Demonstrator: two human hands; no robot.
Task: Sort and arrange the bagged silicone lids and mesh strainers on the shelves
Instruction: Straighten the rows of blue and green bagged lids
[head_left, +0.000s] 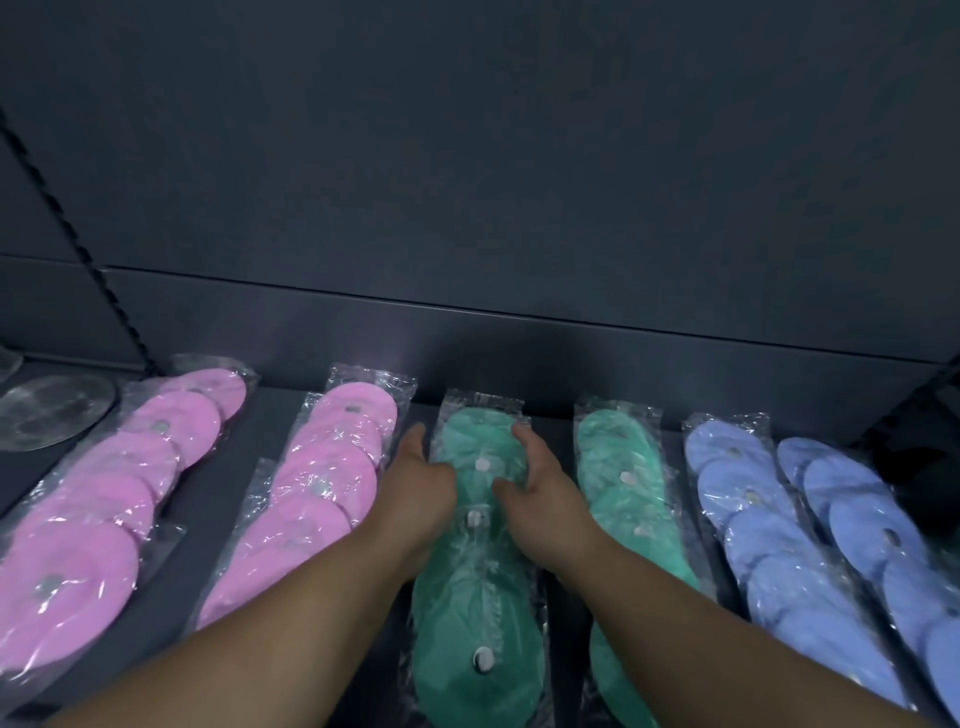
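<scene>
Your left hand (422, 483) lies against left side of middle green lid row (475, 597), fingers near straight. Your right hand (540, 486) cups same row's right side, fingers curled, thumb on top. Row runs front to back mid-shelf (218, 483), between pink row (311, 499) and second green row (623, 493). Mesh strainer (52, 410) at back-left corner.

**No legible text**

No lettering, label, brand or number can be read. The clear bags over the pink lids (322, 483), green lids (478, 587) and blue lids (769, 545) show plain film. The pale centre tabs (483, 464) are too small to tell. The dark back panel (519, 208) is unmarked.
</scene>
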